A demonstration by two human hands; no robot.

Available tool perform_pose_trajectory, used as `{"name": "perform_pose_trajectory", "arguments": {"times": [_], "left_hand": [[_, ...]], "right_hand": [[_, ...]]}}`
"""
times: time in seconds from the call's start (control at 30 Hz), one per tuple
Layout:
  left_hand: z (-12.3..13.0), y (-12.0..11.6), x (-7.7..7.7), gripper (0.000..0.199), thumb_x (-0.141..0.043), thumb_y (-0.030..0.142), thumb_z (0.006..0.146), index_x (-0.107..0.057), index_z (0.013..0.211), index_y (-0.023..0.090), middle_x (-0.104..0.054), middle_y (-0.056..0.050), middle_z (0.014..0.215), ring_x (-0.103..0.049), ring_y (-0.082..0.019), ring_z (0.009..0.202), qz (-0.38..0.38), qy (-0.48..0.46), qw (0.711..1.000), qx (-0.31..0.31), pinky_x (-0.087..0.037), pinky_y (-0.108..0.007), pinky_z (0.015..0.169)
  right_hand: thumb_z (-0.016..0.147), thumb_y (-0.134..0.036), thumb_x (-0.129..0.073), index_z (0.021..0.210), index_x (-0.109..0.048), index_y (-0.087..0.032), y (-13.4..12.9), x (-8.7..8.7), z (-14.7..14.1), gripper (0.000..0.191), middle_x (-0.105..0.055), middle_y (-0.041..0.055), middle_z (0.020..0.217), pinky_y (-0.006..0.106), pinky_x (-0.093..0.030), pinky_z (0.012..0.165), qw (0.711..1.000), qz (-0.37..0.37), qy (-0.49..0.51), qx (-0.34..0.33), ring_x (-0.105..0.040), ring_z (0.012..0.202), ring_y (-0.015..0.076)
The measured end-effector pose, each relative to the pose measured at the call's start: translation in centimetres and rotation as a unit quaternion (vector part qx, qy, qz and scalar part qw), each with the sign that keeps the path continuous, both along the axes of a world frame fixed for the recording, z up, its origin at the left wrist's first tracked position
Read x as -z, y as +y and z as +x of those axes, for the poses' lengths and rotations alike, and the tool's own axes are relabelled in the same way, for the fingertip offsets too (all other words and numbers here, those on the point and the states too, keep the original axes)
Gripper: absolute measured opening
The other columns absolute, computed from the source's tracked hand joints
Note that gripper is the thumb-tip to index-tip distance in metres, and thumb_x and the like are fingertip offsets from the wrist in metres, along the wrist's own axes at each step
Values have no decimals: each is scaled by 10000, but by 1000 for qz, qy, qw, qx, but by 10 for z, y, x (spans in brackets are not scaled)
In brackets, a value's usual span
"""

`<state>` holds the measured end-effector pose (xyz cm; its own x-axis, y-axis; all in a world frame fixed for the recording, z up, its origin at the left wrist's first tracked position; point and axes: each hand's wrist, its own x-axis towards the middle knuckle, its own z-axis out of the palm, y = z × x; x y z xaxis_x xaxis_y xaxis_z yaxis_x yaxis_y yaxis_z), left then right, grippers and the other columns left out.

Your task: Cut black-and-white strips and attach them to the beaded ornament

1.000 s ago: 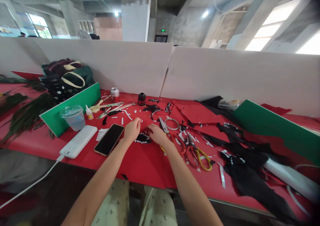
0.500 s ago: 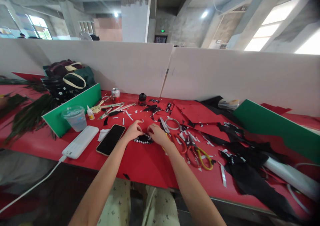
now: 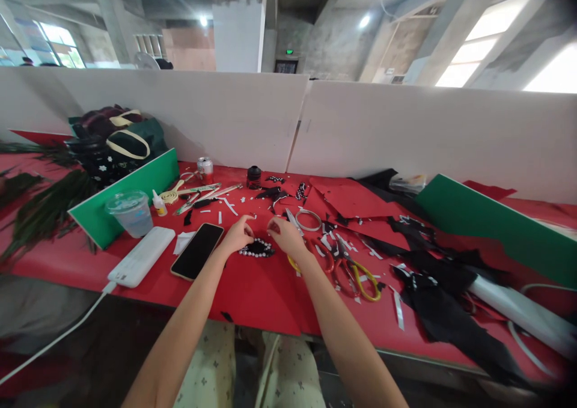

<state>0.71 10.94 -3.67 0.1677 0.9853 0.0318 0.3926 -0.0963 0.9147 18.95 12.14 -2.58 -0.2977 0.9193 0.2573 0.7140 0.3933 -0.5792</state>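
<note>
A loop of silvery, pearl-like beads on black material [image 3: 256, 249] lies on the red sheet in front of me. My left hand [image 3: 238, 234] is at its upper left edge, thumb and curled fingers closed on the rim while the index finger sticks out above. My right hand [image 3: 285, 234] hovers just to the upper right of the loop, apart from it, with its fingers bent and a gap between thumb and index; I see nothing in them. Scissors with red handles [image 3: 322, 255] lie beside my right wrist, and a roll of tape [image 3: 309, 220] is behind them.
A phone [image 3: 197, 252], white power bank [image 3: 142, 256] with a cable and plastic cup [image 3: 130, 216] stand left. Yellow-handled scissors [image 3: 367, 282], white scraps and black fabric [image 3: 444, 306] spread right. Green dividers [image 3: 491, 228] flank the table; a white partition [image 3: 406, 125] closes the back.
My right hand has drawn back from the beaded loop, opening a wider gap between the hands. My left hand stays at the loop. The whole view has shifted slightly.
</note>
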Motion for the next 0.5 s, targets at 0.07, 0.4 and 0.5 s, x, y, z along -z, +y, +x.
{"name": "perform_pose_trajectory", "arguments": {"times": [0.07,0.4,0.5], "left_hand": [[0,0,0,573,-566,-15,598,-468,1125,189,-565,63,666,-541,-106,625,3,9,1000,-2,-400,-207,606],[2,-4,-6,454,-545,20,637,-506,1057,189,-581,54,663,-565,-125,674,13,12,1000,-23,-405,-228,655],[2,-4,-7,452,-548,11,631,-508,1045,186,-588,55,664,-568,-123,671,5,3,1000,-17,-408,-230,662]], "right_hand": [[766,-91,-539,831,-614,-196,1,0,1,145,-646,8,806,258,-407,696,999,1,8,32,-574,766,160],[744,-137,-629,786,-680,-191,2,0,7,85,-573,66,904,326,-422,865,996,57,-59,37,-520,963,211],[750,-170,-647,782,-674,-188,1,2,4,46,-580,42,851,320,-420,849,996,46,-64,-31,-537,889,183]]}}
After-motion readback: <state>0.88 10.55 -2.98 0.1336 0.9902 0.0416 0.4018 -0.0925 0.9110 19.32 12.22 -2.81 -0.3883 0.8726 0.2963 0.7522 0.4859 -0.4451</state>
